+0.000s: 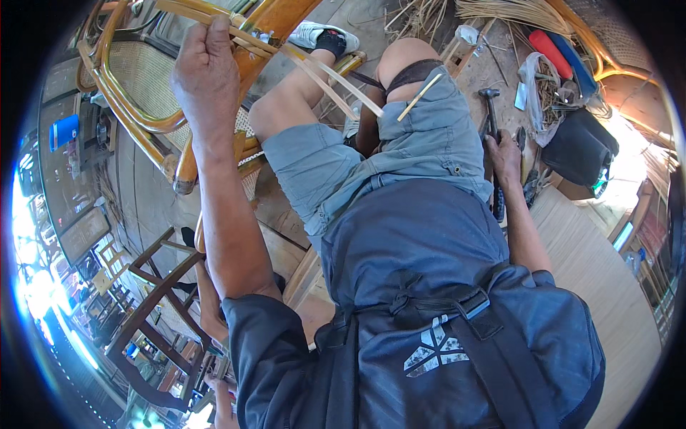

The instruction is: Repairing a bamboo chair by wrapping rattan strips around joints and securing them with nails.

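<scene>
My left hand (207, 82) is raised at the upper left, its fingers closed round a pale rattan strip (246, 41). The strip lies against the thick, glossy bamboo-coloured frame of a chair (261, 44). Loose ends of pale strip (343, 80) stick out over my lap. At my right side, my right hand (505, 159) is closed round the handle of a hammer (490, 107), its dark head pointing away from me. A short thin stick (419, 96) rests on my shorts near the right knee.
Woven cane panels (146, 79) fill the chair at left. Rattan bundles (511, 13) lie at the top right, near a red bottle-like object (550, 53), a plastic bag (534, 93) and a black container (580, 150). A wooden board (593, 279) stands at right. A dark wooden frame (153, 314) and another person's arm (209, 297) are at lower left.
</scene>
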Available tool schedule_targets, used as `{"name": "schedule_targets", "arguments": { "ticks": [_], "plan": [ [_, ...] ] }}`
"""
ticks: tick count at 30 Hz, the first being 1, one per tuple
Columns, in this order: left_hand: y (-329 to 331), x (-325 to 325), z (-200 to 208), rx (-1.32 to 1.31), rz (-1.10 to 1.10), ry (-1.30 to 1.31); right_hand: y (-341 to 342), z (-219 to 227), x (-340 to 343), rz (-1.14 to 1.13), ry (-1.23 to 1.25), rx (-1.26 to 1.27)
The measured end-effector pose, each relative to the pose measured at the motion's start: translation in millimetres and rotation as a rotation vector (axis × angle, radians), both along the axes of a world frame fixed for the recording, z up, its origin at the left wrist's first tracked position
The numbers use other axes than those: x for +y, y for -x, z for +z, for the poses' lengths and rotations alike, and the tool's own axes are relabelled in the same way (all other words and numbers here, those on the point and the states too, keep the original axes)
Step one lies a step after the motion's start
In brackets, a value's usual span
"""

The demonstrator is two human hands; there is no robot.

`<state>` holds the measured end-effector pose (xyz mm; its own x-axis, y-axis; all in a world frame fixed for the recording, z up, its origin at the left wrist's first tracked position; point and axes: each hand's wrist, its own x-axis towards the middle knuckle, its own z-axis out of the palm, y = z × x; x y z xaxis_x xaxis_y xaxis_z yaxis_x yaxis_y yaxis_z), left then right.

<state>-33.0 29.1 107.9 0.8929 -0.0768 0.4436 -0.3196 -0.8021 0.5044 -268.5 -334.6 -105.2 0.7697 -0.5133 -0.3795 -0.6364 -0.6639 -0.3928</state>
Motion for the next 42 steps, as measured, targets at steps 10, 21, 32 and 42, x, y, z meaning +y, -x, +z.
{"name": "schedule_targets", "arguments": {
  "ticks": [10, 21, 32, 42],
  "plan": [
    [-15, 1, -3, 0.187, 0.086, -0.010, -6, 21, 6, 0.018, 0.022, 0.040],
    [-48, 33, -13, 0.499, -0.112, 0.297, -126, 142, 207, 0.905, -0.562, -0.698],
    [-41, 25, -9, 0.462, -0.095, 0.297, -174, 117, 253, 0.454, -0.575, -0.915],
    [-23, 16, -5, 0.445, -0.047, 0.492, -170, 105, 255, 0.493, -0.517, -1.029]
  ]
}}
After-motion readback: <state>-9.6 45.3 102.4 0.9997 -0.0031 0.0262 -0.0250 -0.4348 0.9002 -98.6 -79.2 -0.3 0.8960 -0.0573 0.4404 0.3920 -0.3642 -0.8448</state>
